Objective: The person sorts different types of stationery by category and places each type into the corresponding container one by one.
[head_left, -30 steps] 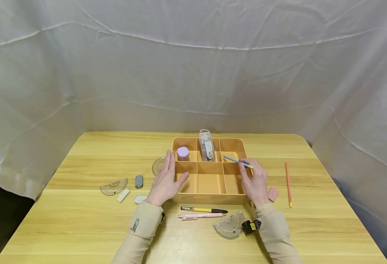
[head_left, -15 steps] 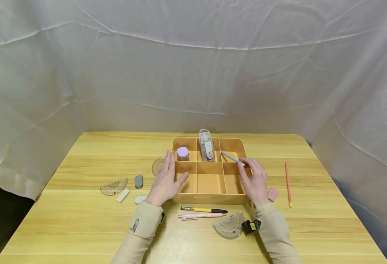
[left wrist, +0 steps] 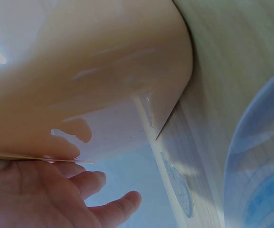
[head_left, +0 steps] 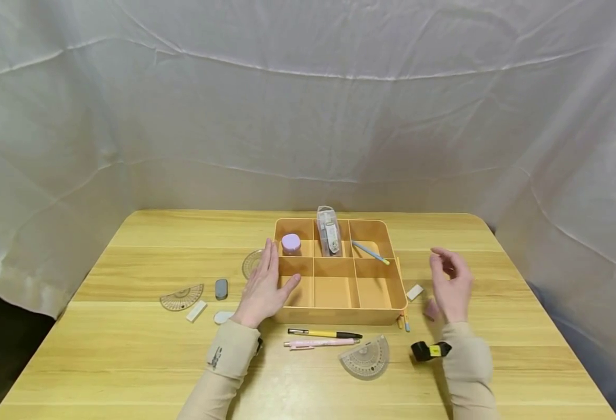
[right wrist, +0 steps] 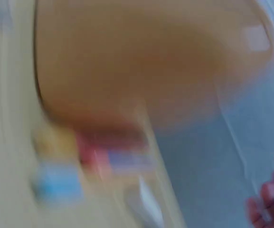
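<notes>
My left hand (head_left: 263,286) rests on the left rim of an orange six-compartment organizer (head_left: 334,316), fingers straight and thumb over the front left compartment. The left wrist view shows that hand (left wrist: 75,194) against the organizer's wall (left wrist: 94,61). A blue pencil (head_left: 370,252) with a yellow-green end leans in the back right compartment, over the divider. Right of the organizer, my right hand (head_left: 452,286) hovers with loosely bent fingers and nothing seen in them. A pink eraser (head_left: 431,309) lies beside it, partly covered. The right wrist view is blurred; fingertips (right wrist: 269,194) show at its edge.
A purple-lidded jar (head_left: 290,244) and a clear case (head_left: 329,232) stand in back compartments. Pencils (head_left: 407,324) and a white eraser (head_left: 415,292) lie to the right. Pens (head_left: 324,334) and a protractor (head_left: 366,359) lie in front; a grey eraser (head_left: 221,289) lies left.
My right hand has let go of the blue pencil, which now leans in the organizer, and has moved right. The orange pencil is now hidden from the head view. My left hand has stayed put.
</notes>
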`<state>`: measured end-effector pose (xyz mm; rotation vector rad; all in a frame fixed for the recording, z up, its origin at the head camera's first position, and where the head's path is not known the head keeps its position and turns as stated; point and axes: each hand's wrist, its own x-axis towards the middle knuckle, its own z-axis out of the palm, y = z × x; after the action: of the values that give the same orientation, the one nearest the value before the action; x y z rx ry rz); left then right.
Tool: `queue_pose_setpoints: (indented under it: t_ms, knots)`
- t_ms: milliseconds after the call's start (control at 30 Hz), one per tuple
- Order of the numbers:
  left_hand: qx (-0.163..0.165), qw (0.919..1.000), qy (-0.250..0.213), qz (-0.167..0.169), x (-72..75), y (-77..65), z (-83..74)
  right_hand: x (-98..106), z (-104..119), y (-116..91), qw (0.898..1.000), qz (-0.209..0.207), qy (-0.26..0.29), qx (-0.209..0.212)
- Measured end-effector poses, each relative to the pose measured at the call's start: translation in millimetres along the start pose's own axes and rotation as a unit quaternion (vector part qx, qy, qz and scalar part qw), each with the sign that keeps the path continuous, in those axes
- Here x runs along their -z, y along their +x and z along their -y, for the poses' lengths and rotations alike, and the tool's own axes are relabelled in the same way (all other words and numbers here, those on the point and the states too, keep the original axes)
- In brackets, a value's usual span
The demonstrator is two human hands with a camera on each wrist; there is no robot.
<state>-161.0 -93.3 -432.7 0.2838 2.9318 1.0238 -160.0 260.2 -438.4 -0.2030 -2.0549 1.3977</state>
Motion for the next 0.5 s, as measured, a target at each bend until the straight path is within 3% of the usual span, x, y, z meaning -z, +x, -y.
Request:
queue_pose_setpoints:
  t_ms: [133,300,400,500]
  knots:
    - [0.000,1.0000,0.001,0.002,-0.3,0.3,0.0,32.1,-20.3,11.0,0.988,0.016,-0.128,-0.089]
    - [0.001,1.0000,0.005,0.002,-0.1,1.0,-0.1,66.3,-41.8,17.1,0.949,0.108,-0.256,-0.150]
    - [0.002,1.0000,0.005,0.003,0.6,1.2,-0.5,78.7,-52.1,19.2,0.933,0.153,-0.278,-0.170]
    - [0.000,1.0000,0.004,0.004,1.2,0.7,-0.9,85.3,-59.1,21.1,0.929,0.164,-0.275,-0.187]
